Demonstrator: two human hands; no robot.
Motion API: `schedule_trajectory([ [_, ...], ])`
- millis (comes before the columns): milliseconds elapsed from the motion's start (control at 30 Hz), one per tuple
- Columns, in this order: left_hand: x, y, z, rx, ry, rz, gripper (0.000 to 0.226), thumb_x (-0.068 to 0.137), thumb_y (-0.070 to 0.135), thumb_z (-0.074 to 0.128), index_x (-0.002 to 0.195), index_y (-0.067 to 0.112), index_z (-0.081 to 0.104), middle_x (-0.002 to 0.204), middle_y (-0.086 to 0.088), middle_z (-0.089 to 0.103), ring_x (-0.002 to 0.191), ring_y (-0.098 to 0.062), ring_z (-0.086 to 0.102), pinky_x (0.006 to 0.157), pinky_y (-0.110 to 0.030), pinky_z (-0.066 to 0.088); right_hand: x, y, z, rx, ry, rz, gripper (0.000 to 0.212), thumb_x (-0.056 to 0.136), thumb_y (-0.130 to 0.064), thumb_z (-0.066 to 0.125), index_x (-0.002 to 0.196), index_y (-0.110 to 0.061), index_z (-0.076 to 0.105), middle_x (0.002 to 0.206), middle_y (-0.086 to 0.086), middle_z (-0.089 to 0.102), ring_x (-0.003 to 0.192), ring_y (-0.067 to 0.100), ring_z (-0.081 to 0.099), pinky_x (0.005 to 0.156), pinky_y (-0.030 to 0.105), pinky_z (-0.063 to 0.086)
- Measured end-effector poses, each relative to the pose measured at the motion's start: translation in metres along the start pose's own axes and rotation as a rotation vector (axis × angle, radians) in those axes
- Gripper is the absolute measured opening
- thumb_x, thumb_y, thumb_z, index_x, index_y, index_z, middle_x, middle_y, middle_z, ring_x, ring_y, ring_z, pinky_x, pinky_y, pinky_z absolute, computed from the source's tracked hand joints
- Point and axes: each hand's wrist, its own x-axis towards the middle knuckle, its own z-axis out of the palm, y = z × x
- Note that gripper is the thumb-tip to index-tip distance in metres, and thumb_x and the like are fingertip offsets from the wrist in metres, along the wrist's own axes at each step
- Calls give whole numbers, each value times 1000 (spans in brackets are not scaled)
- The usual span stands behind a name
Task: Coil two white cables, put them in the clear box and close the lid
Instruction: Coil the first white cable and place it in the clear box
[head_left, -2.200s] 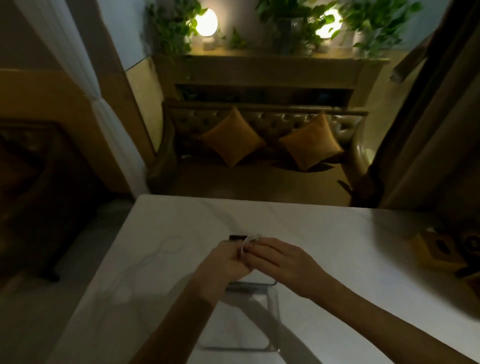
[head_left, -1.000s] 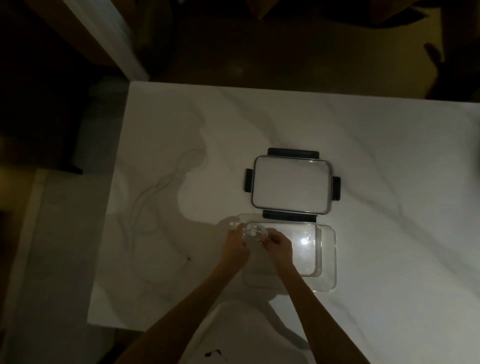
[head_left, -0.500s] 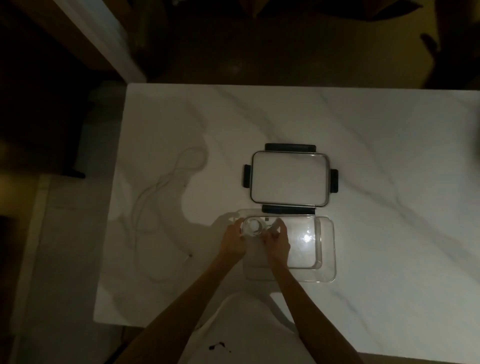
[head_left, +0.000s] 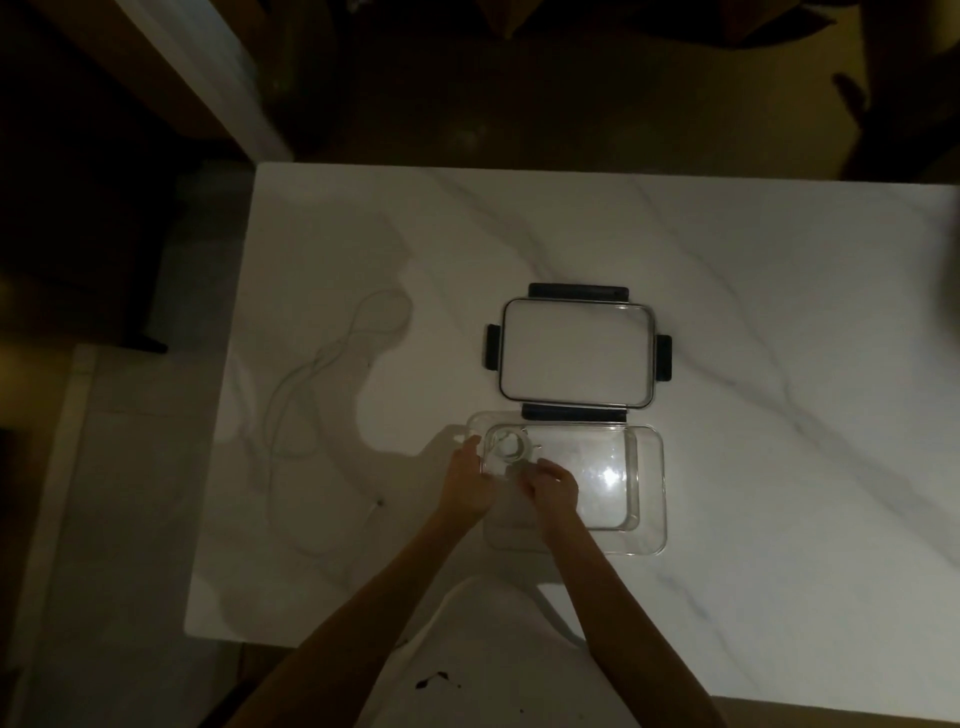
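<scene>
Overhead view of a white marble counter (head_left: 727, 270) in dim light.

Far left: loose white cable (head_left: 306, 395), uncoiled, lying in irregular loops on the counter, well apart from the box; its end reaching toward the near edge.

Left of centre: left hand (head_left: 465, 480) at the left rim of the clear box (head_left: 652, 499), fingers (head_left: 470, 447) extended along the rim; whether gripping the wall or only resting against it cannot be told.

Centre: coiled white cable (head_left: 509, 447), a small tight ring, lying inside the box at its far left corner, between the two hands. Touching or clear of either hand: cannot be told in this light.

Just right of the coil: right hand (head_left: 556, 488) inside the box, fingers (head_left: 535, 467) curled loosely and close together, tips just beside the coil, nothing visibly held.

Centre, farther from the person: lid (head_left: 574, 353), off the box, flat on the counter, dark latches on all four sides, its near latch touching or overlapping the far rim of the box.

Right part of the box: bare floor with a bright glare spot.
</scene>
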Motion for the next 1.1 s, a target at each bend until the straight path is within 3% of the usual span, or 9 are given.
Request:
schedule_trajectory([
  [133,-12,17,-10,12,-14,-37,41,79,-9,57,113,12,48,72,7,47,61,-7,46,53,-12,38,-4,6,-1,124,25,28,14,81,6,54,86,2,67,72,22,60,74,35,55,77,42,51],
  [200,-15,18,-12,10,-10,-23,40,81,-10,54,118,5,50,69,12,41,59,-1,40,50,-9,38,-1,9,0,137,41,77,14,83,4,57,84,-5,67,66,5,59,67,23,55,71,35,49],
  [333,-19,17,-14,-1,-24,8,35,83,-9,55,113,9,49,67,12,44,59,0,41,52,-7,41,8,14,4,52,-39,158,11,83,-4,56,92,-9,61,73,2,60,61,14,57,58,26,51],
  [400,-20,16,-15,-18,-17,1,33,83,-9,55,109,11,49,67,11,46,59,-1,43,51,-8,39,12,17,4,78,-106,165,19,81,-2,54,98,-11,59,80,2,60,66,14,60,63,29,53],
  [500,-22,13,-15,-5,-34,23,33,83,-8,55,106,14,45,76,3,50,63,1,44,54,-5,39,12,18,4,87,-209,183,21,84,2,51,84,-17,58,84,0,58,73,13,59,80,34,54],
  [667,-21,9,-14,13,-78,29,36,83,-9,52,119,-4,51,89,-4,52,65,-4,45,56,-5,40,16,23,4,93,-361,217,26,88,3,49,84,-22,56,94,-1,55,88,12,58,99,37,48],
  [800,-18,-1,-12,4,-88,39,21,82,-3,58,99,8,55,72,6,55,61,1,48,54,-13,40,12,21,4,119,-352,232,22,86,2,51,86,-19,57,92,-1,57,84,12,59,90,31,52],
  [933,-18,-5,-10,37,-87,87,19,81,-5,56,73,11,52,60,8,51,50,6,54,48,-8,37,18,27,8,199,-355,276,13,84,-3,57,91,-13,60,101,6,61,93,17,63,84,29,55],
  [1100,-20,-10,-9,54,-87,119,15,85,1,50,87,-7,62,76,-14,58,68,-13,51,58,-10,36,24,18,18,314,-346,329,8,91,1,49,93,-4,55,100,11,57,91,20,60,81,29,54],
])
